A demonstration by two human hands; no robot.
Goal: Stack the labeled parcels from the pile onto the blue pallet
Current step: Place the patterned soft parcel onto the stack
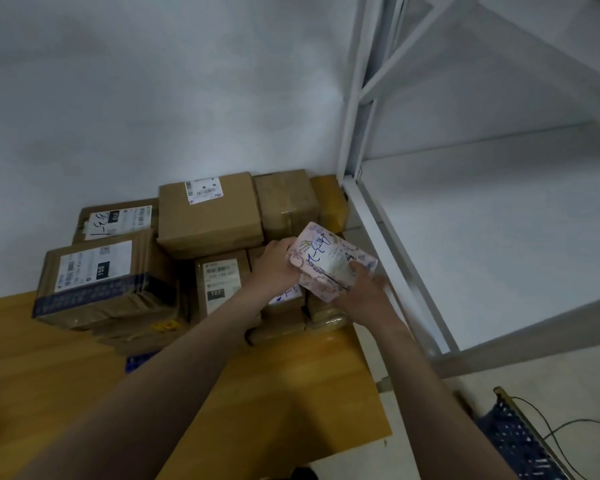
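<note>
A small pink patterned parcel (pixel 329 259) with a white label and blue handwriting is held tilted above the right end of the stack. My left hand (pixel 274 266) grips its left edge and my right hand (pixel 362 289) grips its lower right corner. Below and to the left, several brown labeled cardboard parcels (pixel 210 216) are stacked against the wall. A large box with a white label (pixel 101 278) sits at the front left. A small patch of blue pallet (pixel 137 363) shows under the stack's front edge.
A yellow wooden board (pixel 291 393) lies under the parcels and extends toward me. A white metal shelf frame (pixel 388 258) stands close on the right. A dark patterned object with cables (pixel 520 441) lies on the floor at bottom right. The grey wall is behind.
</note>
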